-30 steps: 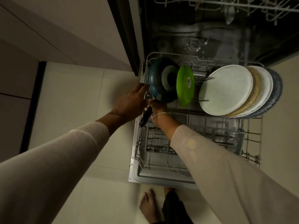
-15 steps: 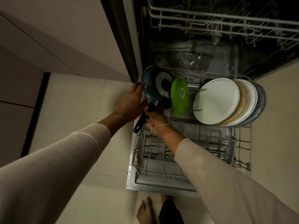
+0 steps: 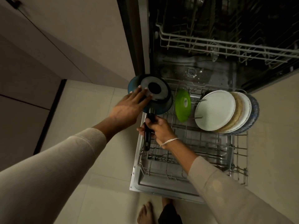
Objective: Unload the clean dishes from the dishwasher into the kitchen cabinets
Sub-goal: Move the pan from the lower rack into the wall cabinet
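You hold a teal frying pan [image 3: 161, 98] at the middle of the frame, by the upper-left corner of the pulled-out grey wire lower rack [image 3: 191, 160] of an open dishwasher; whether its rim touches the wires cannot be told. The pan is turned so that its grey disc base with a dark centre faces the camera. Your right hand [image 3: 159, 128], a silver chain bracelet [image 3: 169, 141] at the wrist, is curled round the black handle [image 3: 148, 139], which points toward the bottom of the frame. Your left hand [image 3: 129, 109] lies flat, its straight fingers [image 3: 142, 94] spread against the pan's base. The two hands are near each other but apart. Just right of the pan a bright green round plate [image 3: 182, 105] stands on edge in the rack. Further right a speckled white dinner plate [image 3: 215, 110] leans in front of a row of other plates [image 3: 246, 110], tan, white and blue-patterned. A grey cutlery basket [image 3: 226, 153] sits in the rack at the right of the frame, below the plates. The white wire upper rack [image 3: 226, 46] shows in the dark tub at the upper right. Pale cabinet fronts [image 3: 56, 38] fill the upper left, over cream floor tiles [image 3: 97, 191]. Bare feet [image 3: 145, 214] show at the bottom edge, just below the lowered door [image 3: 145, 183].
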